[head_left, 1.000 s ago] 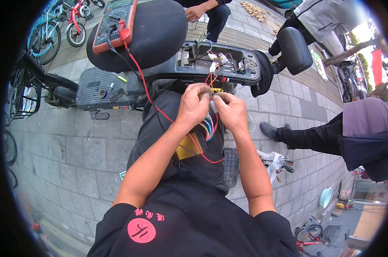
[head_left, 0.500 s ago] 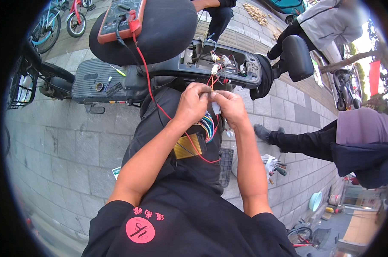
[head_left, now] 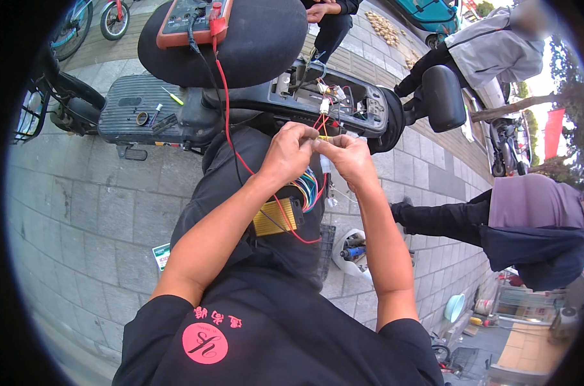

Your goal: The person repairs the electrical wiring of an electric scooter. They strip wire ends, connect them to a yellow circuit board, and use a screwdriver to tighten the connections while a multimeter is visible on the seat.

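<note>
On the ribbed grey plastic footboard (head_left: 128, 106) at left lie a dark round tape ring (head_left: 142, 118) and a slim green-handled screwdriver (head_left: 173, 97). A red-framed grey multimeter (head_left: 193, 22) rests on the oval black padded seat (head_left: 260, 48); its red insulated test lead (head_left: 226, 109) passes under the left forearm and across a ridged yellow metal box (head_left: 271, 219) on the thigh. The left hand (head_left: 290, 151) and right hand (head_left: 350, 159) nearly meet, each pinching at thin red and yellow wires (head_left: 321, 121) below the open black plastic compartment (head_left: 370, 118); fingertips hide the wire ends. Farther right stands a black padded backrest (head_left: 444, 100).
</note>
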Demonstrator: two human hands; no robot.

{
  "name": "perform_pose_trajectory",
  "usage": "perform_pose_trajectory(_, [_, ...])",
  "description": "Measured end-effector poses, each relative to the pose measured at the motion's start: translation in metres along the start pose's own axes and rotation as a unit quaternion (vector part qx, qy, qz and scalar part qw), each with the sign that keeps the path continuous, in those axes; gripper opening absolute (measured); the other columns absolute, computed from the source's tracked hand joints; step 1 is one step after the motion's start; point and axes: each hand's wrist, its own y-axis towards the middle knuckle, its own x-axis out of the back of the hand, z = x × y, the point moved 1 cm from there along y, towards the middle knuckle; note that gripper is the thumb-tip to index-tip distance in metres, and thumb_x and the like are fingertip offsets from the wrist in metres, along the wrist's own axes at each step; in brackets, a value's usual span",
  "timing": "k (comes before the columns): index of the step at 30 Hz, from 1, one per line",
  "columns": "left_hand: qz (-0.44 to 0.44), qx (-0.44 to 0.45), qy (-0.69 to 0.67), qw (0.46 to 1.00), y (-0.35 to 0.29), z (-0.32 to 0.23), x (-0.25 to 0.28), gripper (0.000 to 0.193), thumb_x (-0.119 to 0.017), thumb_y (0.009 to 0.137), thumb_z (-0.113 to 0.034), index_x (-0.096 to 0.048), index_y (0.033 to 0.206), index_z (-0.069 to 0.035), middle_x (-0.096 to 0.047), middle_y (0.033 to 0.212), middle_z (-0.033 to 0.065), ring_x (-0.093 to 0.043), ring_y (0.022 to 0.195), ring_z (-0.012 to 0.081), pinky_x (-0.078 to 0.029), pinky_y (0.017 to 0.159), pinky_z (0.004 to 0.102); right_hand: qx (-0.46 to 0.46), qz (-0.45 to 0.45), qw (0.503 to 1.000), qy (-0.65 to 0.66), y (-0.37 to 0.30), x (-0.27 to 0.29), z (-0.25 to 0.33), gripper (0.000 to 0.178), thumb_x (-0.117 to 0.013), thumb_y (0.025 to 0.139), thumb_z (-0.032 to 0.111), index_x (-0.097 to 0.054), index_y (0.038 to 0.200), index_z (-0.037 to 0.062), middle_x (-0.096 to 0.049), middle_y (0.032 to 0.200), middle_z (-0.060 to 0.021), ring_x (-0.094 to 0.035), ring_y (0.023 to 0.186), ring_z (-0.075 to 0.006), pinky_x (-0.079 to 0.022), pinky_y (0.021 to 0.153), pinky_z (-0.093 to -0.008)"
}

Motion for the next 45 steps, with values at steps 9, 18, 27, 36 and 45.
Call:
perform_pose_trajectory(9, [0.0, 0.0, -0.005, 1.0, 0.0, 0.0, 0.0, 0.021, -0.071, 0.098, -0.001, -0.078, 0.118, 0.001, -0.071, 0.121, 0.0146, -0.076, 0.104, 0.0243, -0.062, 0.091, 0.0358, 0.07, 0.062, 0.992, -0.088, 0.018, 0.019, -0.013, 0.037, -0.081, 0.097, 0.024, -0.082, 0.12, -0.0058, -0.08, 0.092, -0.0085, -0.069, 0.085, -0.0119, -0.056, 0.079, -0.0332])
perform_pose_trajectory(18, [0.01, -0.023, 0.004, 1.0, 0.0, -0.005, 0.002, 0.021, -0.066, 0.097, 0.001, -0.08, 0.112, 0.002, -0.071, 0.12, 0.0174, -0.073, 0.111, 0.0318, -0.059, 0.1, 0.0408, 0.092, 0.142, 0.98, -0.104, 0.019, 0.037, -0.002, 0.033, -0.079, 0.099, 0.023, -0.082, 0.118, -0.0029, -0.079, 0.097, -0.0038, -0.066, 0.089, -0.01, -0.054, 0.082, -0.031])
perform_pose_trajectory(27, [0.031, 0.005, 0.036, 0.999, 0.004, -0.005, 0.0, 0.024, -0.063, 0.097, 0.003, -0.081, 0.113, 0.0, -0.07, 0.12, 0.0181, -0.071, 0.115, 0.033, -0.057, 0.103, 0.0418, 0.065, 0.098, 0.976, -0.181, 0.024, 0.033, -0.005, 0.034, -0.078, 0.097, 0.025, -0.083, 0.116, -0.002, -0.082, 0.099, -0.0103, -0.071, 0.092, -0.0141, -0.058, 0.088, -0.0352])
perform_pose_trajectory(36, [0.091, 0.014, 0.098, 0.991, 0.009, -0.012, -0.002, 0.029, -0.072, 0.096, -0.014, -0.081, 0.121, -0.004, -0.064, 0.133, 0.0204, -0.065, 0.125, 0.0357, -0.054, 0.11, 0.0431, 0.093, 0.175, 0.978, -0.064, 0.032, 0.051, -0.03, 0.03, -0.068, 0.101, 0.018, -0.078, 0.123, 0.0003, -0.068, 0.088, 0.0008, -0.059, 0.08, -0.0092, -0.052, 0.075, -0.0309])
perform_pose_trajectory(45, [0.122, 0.089, 0.103, 0.983, 0.01, -0.016, -0.006, 0.033, -0.083, 0.09, -0.027, -0.084, 0.12, -0.011, -0.06, 0.143, 0.0187, -0.052, 0.141, 0.0377, -0.042, 0.122, 0.0474, 0.084, 0.185, 0.978, -0.04, 0.034, 0.059, -0.028, 0.026, -0.068, 0.102, 0.019, -0.074, 0.121, 0.0013, -0.062, 0.082, 0.0036, -0.053, 0.068, -0.0049, -0.044, 0.061, -0.0247])
